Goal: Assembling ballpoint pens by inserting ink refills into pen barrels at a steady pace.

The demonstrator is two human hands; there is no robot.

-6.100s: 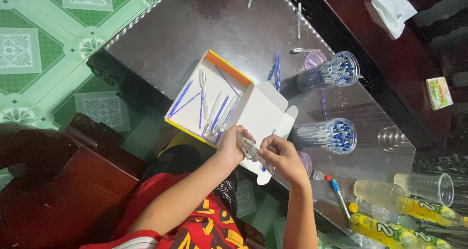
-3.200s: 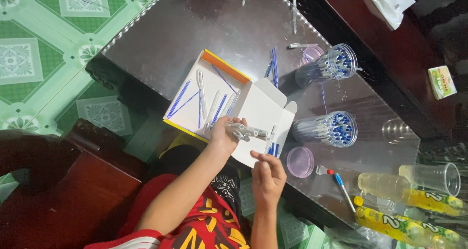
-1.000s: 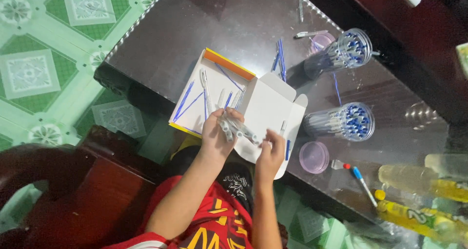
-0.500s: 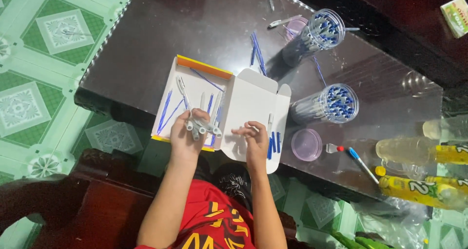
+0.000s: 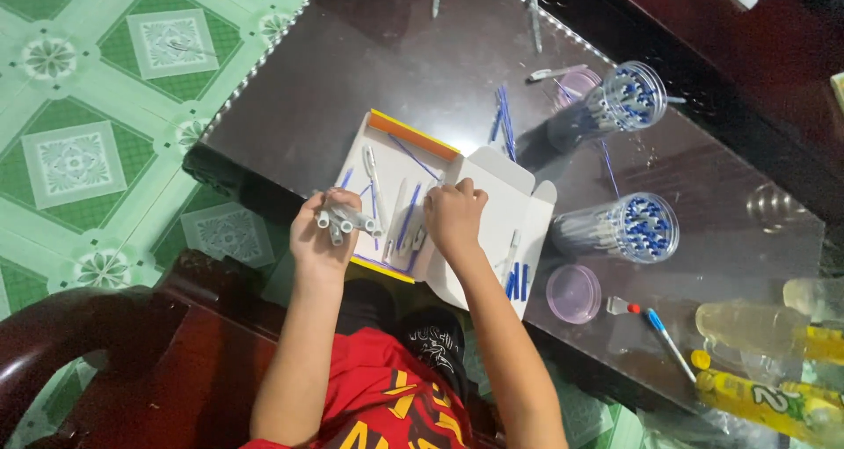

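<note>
Left hand [image 5: 323,238] gripping pen barrels [image 5: 349,221], right hand [image 5: 453,216] in box [image 5: 400,141]

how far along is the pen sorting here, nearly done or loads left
Partly done, as far as I can judge. Two clear cups already stand packed with pens. In hand: the left hand grips a bundle of pen barrels, the right hand reaches into the open box. Left: loose blue refills on the table and pieces in the box.

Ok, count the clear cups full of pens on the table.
2. One cup of pens lies near the table's far edge; the other cup of pens lies right of the open white box. None seems hidden.
</note>
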